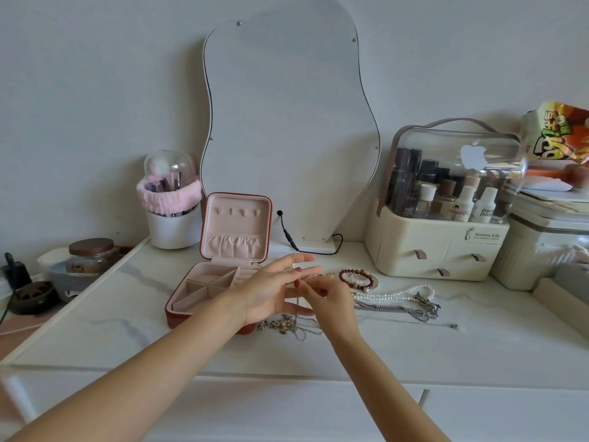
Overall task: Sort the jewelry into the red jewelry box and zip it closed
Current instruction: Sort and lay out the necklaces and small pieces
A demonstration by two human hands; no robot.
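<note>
Red jewelry box (204, 309) stands open on the white marble-patterned counter (414, 349), lid upright, unzipped. Its pink lining shows divided compartments in the base; no jewelry is visible in them.

Left hand (271, 291): raised above the counter just right of the box, palm turned inward, fingers extended and loosely spread. A thin chain (298, 303) hangs down past its fingers; whether the left hand grips the chain or only touches it cannot be told.

Right hand (328, 298): meets the left at the fingertips, fingers curled narrowly together in a pinch on the thin chain.

Jewelry remaining on the counter:
- Cluster of gold-toned pieces (282, 325) directly below the hands, touching the front corner of the box.
- Red bead bracelet (355, 278) just right of the hands, with a small ring (330, 275) beside it.
- Pearl necklace (395, 294) and dark metal chain (398, 311) further right, lying close together.
- Fine silver chain (414, 322) stretched along the counter nearer the front edge.

Surroundings: wavy-edged mirror (287, 122) against the wall behind the box; cream cosmetics organizer (436, 250) with clear lid to the right; white brush cup (173, 229) with pink band to the left.
</note>
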